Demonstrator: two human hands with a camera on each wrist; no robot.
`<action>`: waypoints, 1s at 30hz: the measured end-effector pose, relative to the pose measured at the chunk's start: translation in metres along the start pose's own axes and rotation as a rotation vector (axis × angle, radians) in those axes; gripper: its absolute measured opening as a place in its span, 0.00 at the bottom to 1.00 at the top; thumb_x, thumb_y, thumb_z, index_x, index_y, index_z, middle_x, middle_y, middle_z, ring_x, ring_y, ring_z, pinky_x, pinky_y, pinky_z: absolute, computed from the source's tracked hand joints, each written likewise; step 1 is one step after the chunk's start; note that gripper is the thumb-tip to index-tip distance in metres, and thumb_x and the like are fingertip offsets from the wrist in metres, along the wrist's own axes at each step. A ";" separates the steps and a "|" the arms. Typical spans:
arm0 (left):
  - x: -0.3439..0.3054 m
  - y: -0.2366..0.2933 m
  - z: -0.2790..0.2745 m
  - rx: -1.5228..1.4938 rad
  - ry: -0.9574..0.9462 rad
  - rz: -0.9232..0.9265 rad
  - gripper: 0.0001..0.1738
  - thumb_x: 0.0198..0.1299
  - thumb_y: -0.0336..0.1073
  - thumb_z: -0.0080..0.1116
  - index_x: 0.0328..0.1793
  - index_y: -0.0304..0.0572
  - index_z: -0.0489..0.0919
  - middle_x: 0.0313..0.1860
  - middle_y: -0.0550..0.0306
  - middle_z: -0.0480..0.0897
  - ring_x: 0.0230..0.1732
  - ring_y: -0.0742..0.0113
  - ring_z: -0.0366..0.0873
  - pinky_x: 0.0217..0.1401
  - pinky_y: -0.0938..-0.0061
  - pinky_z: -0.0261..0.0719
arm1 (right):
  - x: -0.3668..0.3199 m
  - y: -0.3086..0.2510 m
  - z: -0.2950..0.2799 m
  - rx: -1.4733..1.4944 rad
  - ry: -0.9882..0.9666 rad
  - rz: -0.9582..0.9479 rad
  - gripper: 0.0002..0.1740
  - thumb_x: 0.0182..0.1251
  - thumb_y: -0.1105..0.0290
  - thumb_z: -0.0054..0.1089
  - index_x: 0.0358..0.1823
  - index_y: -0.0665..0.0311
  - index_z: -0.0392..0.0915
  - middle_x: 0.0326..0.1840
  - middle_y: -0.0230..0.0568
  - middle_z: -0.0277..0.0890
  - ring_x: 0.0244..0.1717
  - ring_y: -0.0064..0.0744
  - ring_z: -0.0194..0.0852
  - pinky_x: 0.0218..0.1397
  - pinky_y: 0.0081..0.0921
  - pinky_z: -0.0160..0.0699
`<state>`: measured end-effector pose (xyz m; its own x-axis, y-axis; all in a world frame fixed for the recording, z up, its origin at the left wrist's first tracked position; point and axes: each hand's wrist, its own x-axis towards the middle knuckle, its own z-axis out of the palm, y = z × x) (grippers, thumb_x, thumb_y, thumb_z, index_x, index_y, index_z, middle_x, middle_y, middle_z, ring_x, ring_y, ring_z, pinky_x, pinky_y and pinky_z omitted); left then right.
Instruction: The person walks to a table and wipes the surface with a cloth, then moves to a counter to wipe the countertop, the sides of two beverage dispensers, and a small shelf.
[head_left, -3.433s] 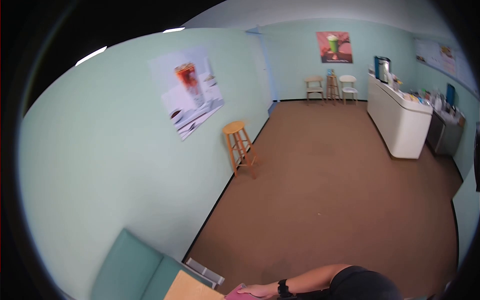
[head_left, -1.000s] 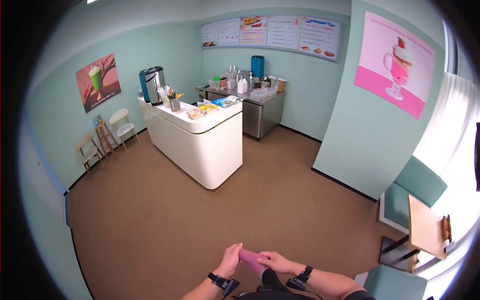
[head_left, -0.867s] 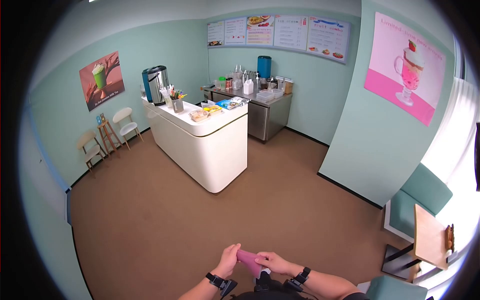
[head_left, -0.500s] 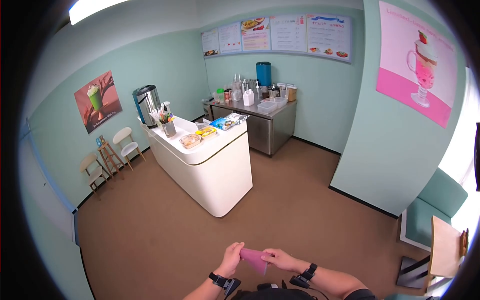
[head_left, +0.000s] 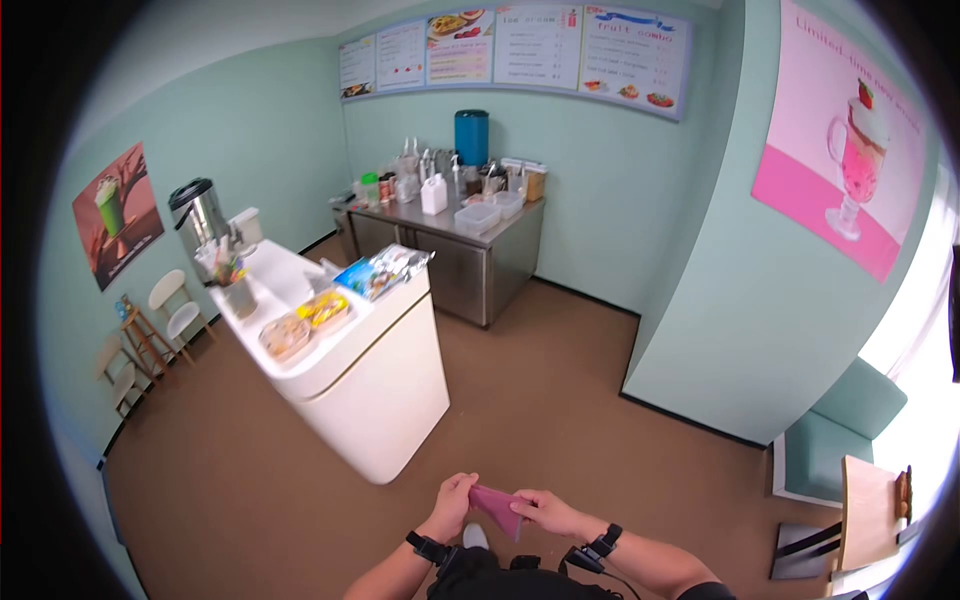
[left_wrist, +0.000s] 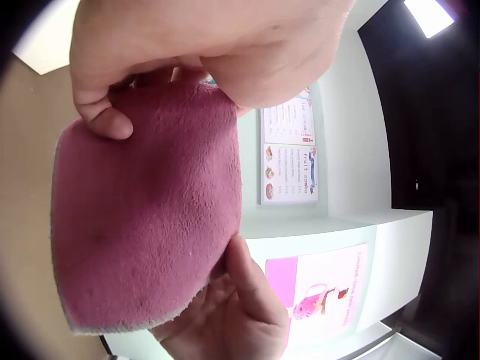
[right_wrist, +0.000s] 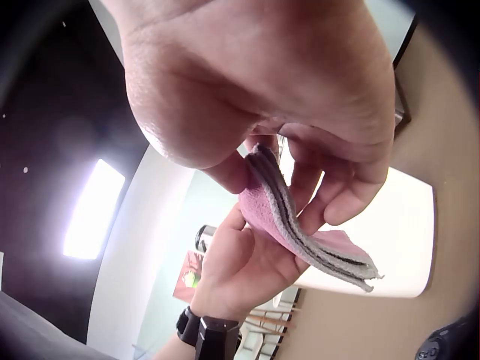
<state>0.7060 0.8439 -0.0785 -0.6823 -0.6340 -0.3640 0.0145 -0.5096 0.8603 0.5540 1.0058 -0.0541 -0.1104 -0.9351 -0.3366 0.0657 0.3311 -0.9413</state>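
We locate the pink cloth (head_left: 493, 503) between the fingers of the two hands, held above the floor (head_left: 560, 410). The left hand (head_left: 450, 507) grasps one end of it: in the left wrist view we find these fingers curled over the cloth's top edge, with the broad pink face hanging below them. The right hand (head_left: 550, 513) pinches the cloth by its other side, with the thumb on one face and fingers on the opposite face. In the right wrist view we note that the cloth is folded in layers, their grey edges stacked just below the right fingers. In the head view a loose corner hangs between the hands, lower than the fingertips. Behind the fingers of each hand we find a black wrist strap (head_left: 428, 546). Below the left fingers, nearer the body, we see a light shoe (head_left: 475, 537). Beyond and to the left of the fingers we find the white counter (head_left: 375, 420), bearing two food containers (head_left: 285, 338) and a blue packet (head_left: 356, 276). Farther ahead of the fingers stands a steel cabinet (head_left: 465, 272). To the right of the fingers, well apart, we find a wooden table (head_left: 866, 510) and a green bench (head_left: 835, 450).
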 end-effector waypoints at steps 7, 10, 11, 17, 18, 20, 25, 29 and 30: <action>0.164 0.078 0.054 0.078 -0.202 -0.081 0.13 0.69 0.42 0.56 0.35 0.43 0.77 0.26 0.64 0.75 0.26 0.74 0.72 0.30 0.76 0.71 | 0.076 -0.066 -0.083 0.108 0.175 0.008 0.16 0.79 0.61 0.51 0.56 0.64 0.77 0.46 0.28 0.78 0.47 0.16 0.74 0.53 0.19 0.76; 0.218 0.093 0.080 0.074 -0.240 -0.108 0.12 0.69 0.41 0.56 0.36 0.40 0.78 0.26 0.64 0.74 0.27 0.74 0.72 0.30 0.75 0.70 | 0.106 -0.069 -0.115 0.230 0.253 -0.001 0.15 0.80 0.63 0.50 0.56 0.65 0.77 0.47 0.29 0.78 0.47 0.16 0.75 0.53 0.19 0.76; 0.236 0.097 0.084 0.094 -0.250 -0.110 0.12 0.69 0.41 0.56 0.37 0.40 0.78 0.26 0.64 0.74 0.27 0.74 0.72 0.30 0.75 0.70 | 0.115 -0.070 -0.128 0.246 0.263 0.017 0.15 0.80 0.63 0.50 0.56 0.65 0.77 0.47 0.29 0.78 0.48 0.16 0.75 0.53 0.19 0.76; 0.349 0.107 0.109 0.075 -0.234 -0.106 0.12 0.69 0.40 0.56 0.38 0.40 0.78 0.27 0.63 0.75 0.27 0.74 0.72 0.31 0.75 0.71 | 0.186 -0.088 -0.216 0.244 0.255 0.008 0.16 0.80 0.63 0.49 0.57 0.65 0.77 0.46 0.28 0.77 0.47 0.15 0.74 0.53 0.19 0.78; 0.369 0.111 0.114 0.070 -0.227 -0.102 0.12 0.69 0.40 0.56 0.38 0.40 0.78 0.27 0.63 0.75 0.28 0.74 0.72 0.31 0.75 0.71 | 0.201 -0.089 -0.232 0.238 0.245 -0.009 0.15 0.80 0.63 0.50 0.57 0.65 0.77 0.45 0.28 0.77 0.47 0.15 0.74 0.52 0.18 0.78; 0.407 0.120 0.128 0.066 -0.214 -0.102 0.12 0.69 0.41 0.56 0.38 0.39 0.78 0.27 0.63 0.76 0.28 0.74 0.73 0.31 0.75 0.71 | 0.231 -0.087 -0.270 0.237 0.227 -0.014 0.15 0.80 0.64 0.50 0.57 0.66 0.77 0.47 0.30 0.78 0.48 0.17 0.75 0.54 0.19 0.77; 0.496 0.168 0.174 0.084 -0.187 -0.061 0.12 0.70 0.41 0.55 0.39 0.39 0.77 0.27 0.62 0.76 0.28 0.74 0.73 0.31 0.76 0.72 | 0.297 -0.116 -0.368 0.283 0.161 -0.039 0.15 0.80 0.64 0.49 0.56 0.66 0.76 0.46 0.31 0.78 0.49 0.19 0.76 0.55 0.21 0.77; 0.555 0.202 0.188 0.086 -0.107 0.025 0.12 0.70 0.41 0.55 0.39 0.39 0.77 0.28 0.61 0.76 0.27 0.73 0.74 0.31 0.76 0.73 | 0.354 -0.150 -0.432 0.229 0.060 -0.053 0.14 0.80 0.64 0.49 0.55 0.66 0.77 0.45 0.30 0.78 0.47 0.18 0.76 0.53 0.20 0.77; 0.570 0.208 0.187 0.050 -0.089 0.015 0.12 0.70 0.41 0.56 0.39 0.39 0.77 0.29 0.61 0.76 0.28 0.73 0.74 0.31 0.76 0.73 | 0.368 -0.162 -0.445 0.192 0.043 -0.054 0.14 0.80 0.64 0.50 0.55 0.66 0.77 0.45 0.30 0.78 0.46 0.18 0.75 0.53 0.20 0.76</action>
<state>0.1832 0.4857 -0.0401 -0.7447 -0.5861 -0.3193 -0.0096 -0.4690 0.8831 0.0617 0.6644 -0.0369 -0.1610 -0.9433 -0.2903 0.2463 0.2465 -0.9373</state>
